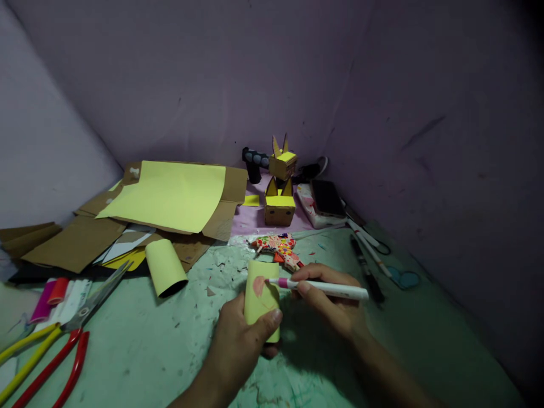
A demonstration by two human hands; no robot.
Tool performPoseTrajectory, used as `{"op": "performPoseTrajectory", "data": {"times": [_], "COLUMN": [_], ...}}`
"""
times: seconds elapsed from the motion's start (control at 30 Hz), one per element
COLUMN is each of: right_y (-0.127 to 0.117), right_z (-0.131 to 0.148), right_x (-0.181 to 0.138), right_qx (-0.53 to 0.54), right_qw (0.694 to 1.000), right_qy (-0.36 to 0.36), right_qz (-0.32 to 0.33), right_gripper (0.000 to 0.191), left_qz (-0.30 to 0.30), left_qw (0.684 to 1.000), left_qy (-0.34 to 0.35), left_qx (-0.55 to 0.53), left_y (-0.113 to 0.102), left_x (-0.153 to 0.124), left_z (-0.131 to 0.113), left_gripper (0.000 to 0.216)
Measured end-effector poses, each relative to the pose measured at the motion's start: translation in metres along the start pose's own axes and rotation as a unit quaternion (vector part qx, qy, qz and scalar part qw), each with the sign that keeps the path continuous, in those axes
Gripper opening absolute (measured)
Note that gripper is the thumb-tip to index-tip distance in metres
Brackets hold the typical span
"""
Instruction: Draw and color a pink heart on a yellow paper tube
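My left hand (242,340) is wrapped round a yellow paper-covered tube (260,303), holding it upright just above the green floor. A pink patch is drawn on the tube's side. My right hand (329,303) pinches a white marker with a pink tip (323,288), and the tip touches the pink patch. Both hands are closed on what they hold.
A second yellow tube (165,267) lies to the left. Scissors (91,303) and red-handled pliers (53,368) sit at far left. Cardboard with a yellow sheet (170,195), two cardboard boxes with ears (280,207), a patterned glue gun (278,247), a phone (327,198) and pens (365,249) lie behind.
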State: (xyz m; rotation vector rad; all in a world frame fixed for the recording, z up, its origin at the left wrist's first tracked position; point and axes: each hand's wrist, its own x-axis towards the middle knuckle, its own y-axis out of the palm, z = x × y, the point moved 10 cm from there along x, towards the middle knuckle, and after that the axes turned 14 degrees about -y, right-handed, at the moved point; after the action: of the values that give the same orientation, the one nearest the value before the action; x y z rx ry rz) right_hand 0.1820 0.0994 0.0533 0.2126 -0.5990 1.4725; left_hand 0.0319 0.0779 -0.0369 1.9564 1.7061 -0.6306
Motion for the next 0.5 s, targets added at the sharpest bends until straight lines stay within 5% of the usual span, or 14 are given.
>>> {"op": "performPoseTrajectory", "data": {"times": [0.5], "right_y": [-0.0026], "right_z": [0.0031], "right_x": [0.0008], "right_qx": [-0.011], "right_qw": [1.0], "right_qy": [-0.005], "right_qz": [-0.007], "right_gripper": [0.016], "left_qz": [0.007], "left_qw": [1.0], "left_qy": [0.011], "left_qx": [0.0], "left_y": [0.0014], "left_x": [-0.0006], "left_z": [-0.0025], "left_gripper": [0.048]}}
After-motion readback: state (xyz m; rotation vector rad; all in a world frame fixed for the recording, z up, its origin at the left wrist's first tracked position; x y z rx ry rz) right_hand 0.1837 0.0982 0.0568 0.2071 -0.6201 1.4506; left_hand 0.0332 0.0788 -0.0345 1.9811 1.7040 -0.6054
